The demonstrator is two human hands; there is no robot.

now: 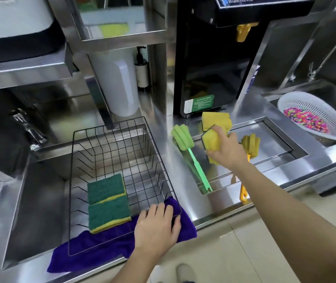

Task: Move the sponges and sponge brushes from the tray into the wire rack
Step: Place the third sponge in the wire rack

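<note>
a: from the head view, what do we have in our right hand [223,154]?

b: its fingers [221,132] are clamped around a yellow sponge [212,142], lifted clear above the tray [281,137], probably so we can carry it left to the wire rack [122,160]

a: and our left hand [156,225]?

b: it's curled over the rack's near rim, fingers pressing on wire and the purple cloth [101,246] beneath, likely to steady it. two green-topped sponges [108,203] already lie in the rack

a: what's left?

b: another yellow sponge [216,119] on the tray's far edge, the green sponge brush [183,139] leaning in the tray, and the yellow sponge brush [249,145] beside our wrist, all on the steel desk [183,197]
</note>
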